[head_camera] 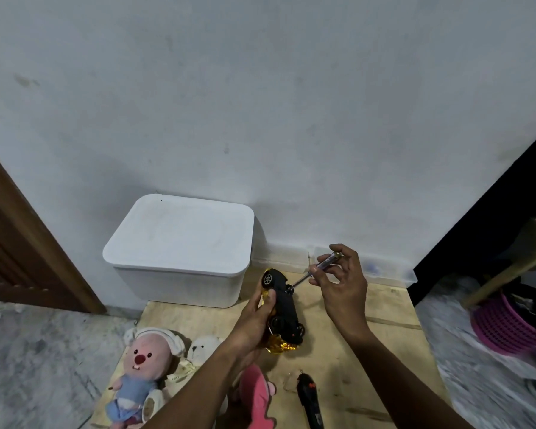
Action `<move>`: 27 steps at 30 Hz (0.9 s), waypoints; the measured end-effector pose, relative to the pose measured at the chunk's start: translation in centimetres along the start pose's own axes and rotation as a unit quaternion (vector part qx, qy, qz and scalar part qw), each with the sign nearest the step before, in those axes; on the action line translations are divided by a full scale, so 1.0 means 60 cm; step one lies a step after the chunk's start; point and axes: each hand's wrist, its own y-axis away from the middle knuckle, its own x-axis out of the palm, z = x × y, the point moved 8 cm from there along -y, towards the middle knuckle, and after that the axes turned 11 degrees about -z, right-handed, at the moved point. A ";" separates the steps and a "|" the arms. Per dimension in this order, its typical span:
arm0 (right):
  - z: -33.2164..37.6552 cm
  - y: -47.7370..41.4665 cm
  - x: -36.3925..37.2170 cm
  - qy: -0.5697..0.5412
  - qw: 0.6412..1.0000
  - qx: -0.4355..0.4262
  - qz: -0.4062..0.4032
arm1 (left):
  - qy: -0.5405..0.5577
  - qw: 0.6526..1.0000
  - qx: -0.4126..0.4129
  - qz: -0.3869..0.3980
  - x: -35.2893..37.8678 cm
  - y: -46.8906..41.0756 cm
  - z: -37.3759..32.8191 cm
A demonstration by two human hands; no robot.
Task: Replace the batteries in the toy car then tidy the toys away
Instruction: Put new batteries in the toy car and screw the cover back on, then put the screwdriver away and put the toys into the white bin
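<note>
A gold toy car point(283, 308) is held on its side above the wooden board, its black underside facing right. My left hand point(254, 320) grips its body from the left. My right hand point(341, 283) pinches a small clear-handled screwdriver point(317, 267), whose metal tip meets the car's underside near the upper wheels. A black remote control point(310, 397) lies on the board below the car. A pink beaver plush point(143, 370), a white plush point(203, 348) and a pink plush point(256, 394) lie at the lower left, partly hidden by my left arm.
A white lidded storage box point(183, 246) stands against the wall behind the wooden board point(384, 345). A clear shallow container point(381, 267) sits along the wall to the right. A purple basket point(505, 326) stands on the floor at the right, a brown door point(16, 243) at the left.
</note>
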 end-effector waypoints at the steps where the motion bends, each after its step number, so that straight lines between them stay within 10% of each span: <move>1: -0.003 -0.003 -0.006 0.002 1.000 -0.001 -0.005 | -0.012 1.000 0.006 -0.005 -0.001 -0.005 0.001; 12: -0.054 -0.050 -0.086 0.001 0.998 0.032 -0.055 | -0.187 0.975 -0.002 -0.120 -0.018 -0.076 0.031; 21: -0.114 -0.068 -0.078 0.097 0.995 0.009 0.027 | -0.574 0.791 0.051 -0.207 -0.038 -0.122 0.045; 27: -0.163 -0.080 -0.063 0.159 0.985 0.016 0.072 | -0.646 0.735 0.046 -0.199 -0.045 -0.138 0.068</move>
